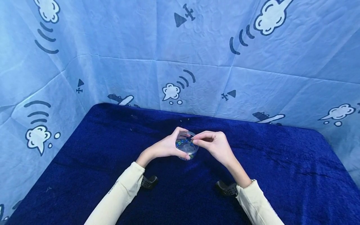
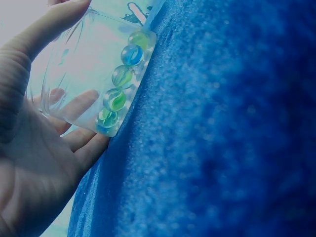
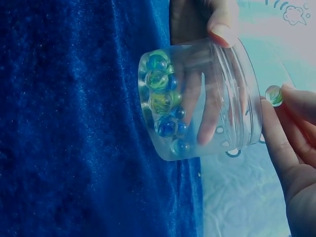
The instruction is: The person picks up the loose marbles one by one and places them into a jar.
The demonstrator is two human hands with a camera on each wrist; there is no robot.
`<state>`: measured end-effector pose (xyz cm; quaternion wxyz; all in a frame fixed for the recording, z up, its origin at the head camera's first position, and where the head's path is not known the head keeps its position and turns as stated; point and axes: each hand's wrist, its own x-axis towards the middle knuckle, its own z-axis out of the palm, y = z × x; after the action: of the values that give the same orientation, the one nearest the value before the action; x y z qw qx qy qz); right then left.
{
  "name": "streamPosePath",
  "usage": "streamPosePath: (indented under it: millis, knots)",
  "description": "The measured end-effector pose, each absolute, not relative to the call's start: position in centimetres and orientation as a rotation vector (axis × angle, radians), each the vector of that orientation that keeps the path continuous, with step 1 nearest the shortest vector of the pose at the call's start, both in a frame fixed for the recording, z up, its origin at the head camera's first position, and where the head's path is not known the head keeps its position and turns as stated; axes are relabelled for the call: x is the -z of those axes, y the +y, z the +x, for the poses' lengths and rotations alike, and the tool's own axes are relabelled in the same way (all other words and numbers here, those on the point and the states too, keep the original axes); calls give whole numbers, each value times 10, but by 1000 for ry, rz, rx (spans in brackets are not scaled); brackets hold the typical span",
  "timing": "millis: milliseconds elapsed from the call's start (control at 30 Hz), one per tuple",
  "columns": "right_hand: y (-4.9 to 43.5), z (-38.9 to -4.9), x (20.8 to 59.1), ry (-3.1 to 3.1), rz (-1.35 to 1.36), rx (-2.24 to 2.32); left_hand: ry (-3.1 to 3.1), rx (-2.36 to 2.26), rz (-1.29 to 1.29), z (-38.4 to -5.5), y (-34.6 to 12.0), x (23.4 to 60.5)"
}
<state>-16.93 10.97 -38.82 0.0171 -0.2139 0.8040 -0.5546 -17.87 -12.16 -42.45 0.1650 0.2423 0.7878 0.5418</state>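
A clear round jar (image 3: 212, 150) with a ridged, open rim is gripped by my left hand (image 1: 166, 145), thumb on the near side and fingers around the far side. Blue, green and yellowish glass marbles (image 2: 117, 99) lie along its bottom, several of them. At the right side of the rim, my right hand (image 1: 218, 147) pinches one clear marble with a green swirl (image 3: 274, 96) between thumb and index finger. In the right wrist view that marble is just outside the mouth of the jar. The jar's base is close to the cloth; whether it touches, I cannot tell.
Dark blue velvety cloth (image 1: 180, 193) covers the table under both hands. Light blue printed fabric (image 1: 135, 78) hangs behind and beside it. Black perforated straps (image 1: 150, 182) sit at both wrists, by the cream sleeves.
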Motion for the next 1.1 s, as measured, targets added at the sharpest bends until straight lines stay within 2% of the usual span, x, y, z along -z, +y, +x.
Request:
streamPosePath:
  millis: [1100]
  knots:
    - [108,-169,388,2604,-663,1727,2244,-1535,674,-179,-122,425]
